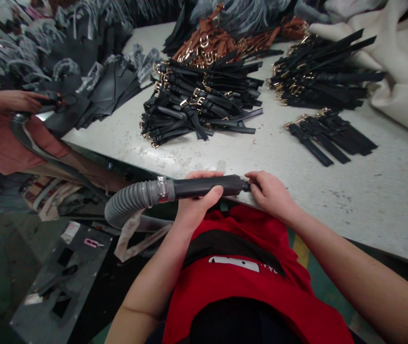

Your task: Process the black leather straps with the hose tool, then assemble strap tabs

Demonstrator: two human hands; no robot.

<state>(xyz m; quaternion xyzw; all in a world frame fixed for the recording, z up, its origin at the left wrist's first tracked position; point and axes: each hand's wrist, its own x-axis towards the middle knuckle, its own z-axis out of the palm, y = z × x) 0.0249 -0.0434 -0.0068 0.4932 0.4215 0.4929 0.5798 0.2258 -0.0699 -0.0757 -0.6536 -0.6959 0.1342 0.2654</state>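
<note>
My left hand is wrapped round a black tube-shaped nozzle, its thumb on the near side. A grey ribbed hose joins the nozzle's left end under a metal clamp and bends back below the table edge. At the nozzle's right end, the closed fingers of my right hand pinch a small dark piece. Most of that piece is hidden by the nozzle mouth and my fingers, so its kind cannot be made out. Both hands are just over the table's front edge.
Black buckled straps lie heaped on the pale table. Another strap heap and a short row lie right, brown straps behind. A co-worker's hand holds a hosed tool by dark sheets.
</note>
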